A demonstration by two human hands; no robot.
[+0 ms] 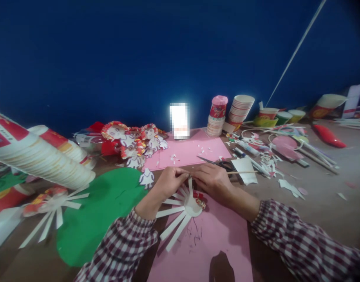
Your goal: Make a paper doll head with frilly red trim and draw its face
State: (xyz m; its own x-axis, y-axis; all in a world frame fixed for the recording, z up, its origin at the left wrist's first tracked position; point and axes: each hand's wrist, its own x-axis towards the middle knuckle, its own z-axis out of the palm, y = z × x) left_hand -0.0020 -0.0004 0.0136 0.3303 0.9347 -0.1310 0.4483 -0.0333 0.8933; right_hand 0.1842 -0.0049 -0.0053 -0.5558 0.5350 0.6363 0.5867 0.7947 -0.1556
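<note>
A paper cup cut into white strips (184, 207) lies spread like a fan on a pink sheet (212, 243). My left hand (168, 182) is closed in a pinch on one of its upper strips. My right hand (212, 178) meets it from the right, fingers closed on the same strip and on a thin wooden stick (243, 172) that juts out to the right. Both wrists wear checked sleeves.
A green paper shape (100, 215) lies left, beside another cut cup (52, 207) and a lying stack of paper cups (35, 156). Paper dolls (135, 143), a second pink sheet (191, 150), scissors (223, 163), cup stacks (241, 107), straws and scraps crowd the back and right.
</note>
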